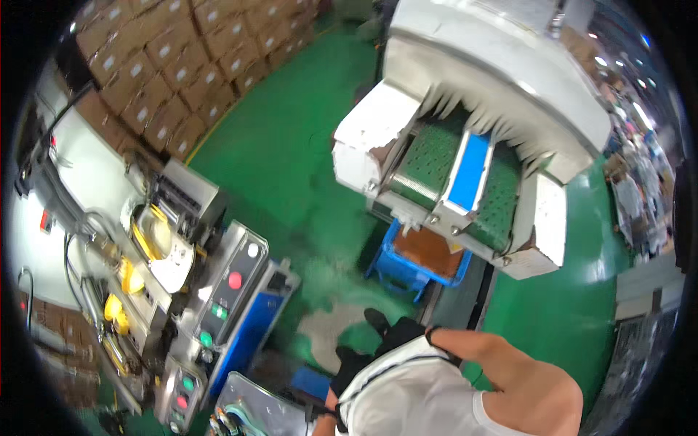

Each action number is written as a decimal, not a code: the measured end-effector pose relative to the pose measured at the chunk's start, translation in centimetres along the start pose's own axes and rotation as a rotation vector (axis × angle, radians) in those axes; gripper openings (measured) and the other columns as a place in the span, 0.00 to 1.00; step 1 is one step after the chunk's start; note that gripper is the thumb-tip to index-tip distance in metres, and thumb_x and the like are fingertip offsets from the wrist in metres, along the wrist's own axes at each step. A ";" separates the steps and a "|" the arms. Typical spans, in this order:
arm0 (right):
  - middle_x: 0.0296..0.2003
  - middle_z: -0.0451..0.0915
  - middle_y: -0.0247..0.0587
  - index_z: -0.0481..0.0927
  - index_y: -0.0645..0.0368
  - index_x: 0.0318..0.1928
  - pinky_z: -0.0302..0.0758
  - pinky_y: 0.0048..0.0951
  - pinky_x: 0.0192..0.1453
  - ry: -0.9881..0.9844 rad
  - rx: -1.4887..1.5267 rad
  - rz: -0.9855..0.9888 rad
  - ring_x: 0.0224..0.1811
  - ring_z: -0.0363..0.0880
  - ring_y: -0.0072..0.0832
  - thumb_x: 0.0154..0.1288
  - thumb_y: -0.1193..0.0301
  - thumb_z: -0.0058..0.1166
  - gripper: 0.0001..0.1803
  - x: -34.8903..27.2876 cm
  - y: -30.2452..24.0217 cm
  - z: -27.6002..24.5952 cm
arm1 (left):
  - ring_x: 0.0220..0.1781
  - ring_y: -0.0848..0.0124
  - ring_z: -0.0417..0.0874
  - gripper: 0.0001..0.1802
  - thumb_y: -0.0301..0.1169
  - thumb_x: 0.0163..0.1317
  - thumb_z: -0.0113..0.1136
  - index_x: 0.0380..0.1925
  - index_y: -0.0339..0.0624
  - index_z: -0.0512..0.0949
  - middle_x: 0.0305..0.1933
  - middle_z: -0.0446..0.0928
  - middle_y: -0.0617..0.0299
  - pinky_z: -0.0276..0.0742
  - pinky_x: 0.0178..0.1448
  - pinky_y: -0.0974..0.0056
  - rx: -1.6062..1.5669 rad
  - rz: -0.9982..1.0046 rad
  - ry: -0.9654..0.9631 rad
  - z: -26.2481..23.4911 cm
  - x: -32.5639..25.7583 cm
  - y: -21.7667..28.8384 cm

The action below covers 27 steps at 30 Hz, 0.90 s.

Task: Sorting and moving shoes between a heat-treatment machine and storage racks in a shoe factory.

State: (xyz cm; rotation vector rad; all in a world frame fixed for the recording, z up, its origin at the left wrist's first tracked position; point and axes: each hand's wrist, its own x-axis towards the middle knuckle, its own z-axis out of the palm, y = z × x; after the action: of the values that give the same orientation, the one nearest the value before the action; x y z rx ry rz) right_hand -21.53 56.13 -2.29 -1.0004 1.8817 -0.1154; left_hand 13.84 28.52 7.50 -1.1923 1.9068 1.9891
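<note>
Standing near the blue bin (398, 272) beneath the far conveyor (429, 160), the person (400, 400) is seemingly pausing between steps; reaching it is likely calling for bending. Whether either hand's grip is closing, one cannot tell.

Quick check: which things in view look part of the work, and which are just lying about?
Probably part of the work, judged by nearness, as neither hand shows clearly:
blue bin
conveyor machine
button panel

Probably just about:
stacked cartons
piled goods at far right
</note>
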 end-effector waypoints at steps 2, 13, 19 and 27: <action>0.66 0.78 0.51 0.77 0.55 0.67 0.71 0.42 0.74 0.041 -0.002 -0.030 0.71 0.75 0.42 0.76 0.58 0.50 0.25 -1.6 0.4 1.7 | 0.73 0.65 0.77 0.24 0.36 0.80 0.53 0.73 0.46 0.71 0.70 0.76 0.44 0.69 0.77 0.60 0.019 -0.040 -0.045 -1.4 -0.4 -1.2; 0.44 0.83 0.62 0.81 0.66 0.45 0.78 0.51 0.53 0.125 0.009 -0.156 0.46 0.82 0.59 0.67 0.72 0.53 0.11 -18.4 -11.4 -2.1 | 0.71 0.63 0.79 0.21 0.35 0.82 0.52 0.71 0.50 0.75 0.65 0.80 0.42 0.71 0.74 0.59 0.273 -0.176 -0.072 -14.0 -9.7 -10.0; 0.60 0.82 0.55 0.70 0.51 0.75 0.79 0.46 0.65 0.445 0.316 0.034 0.59 0.82 0.53 0.84 0.53 0.44 0.27 -24.4 -10.6 1.3 | 0.71 0.54 0.79 0.22 0.35 0.79 0.55 0.70 0.45 0.75 0.67 0.80 0.44 0.74 0.72 0.56 0.537 0.166 0.193 -15.8 -16.3 0.2; 0.38 0.86 0.46 0.77 0.61 0.67 0.81 0.37 0.49 0.726 0.560 0.292 0.39 0.86 0.36 0.84 0.55 0.42 0.26 -15.4 -3.4 -6.1 | 0.34 0.72 0.88 0.24 0.40 0.79 0.54 0.61 0.29 0.76 0.41 0.89 0.53 0.82 0.39 0.68 -0.369 0.125 0.338 -3.4 5.4 16.5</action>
State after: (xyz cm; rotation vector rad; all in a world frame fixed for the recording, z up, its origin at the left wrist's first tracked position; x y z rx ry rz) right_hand -21.24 62.34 13.41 -0.2925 2.4127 -0.8748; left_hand 1.91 20.22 17.49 -1.6284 1.8417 2.4160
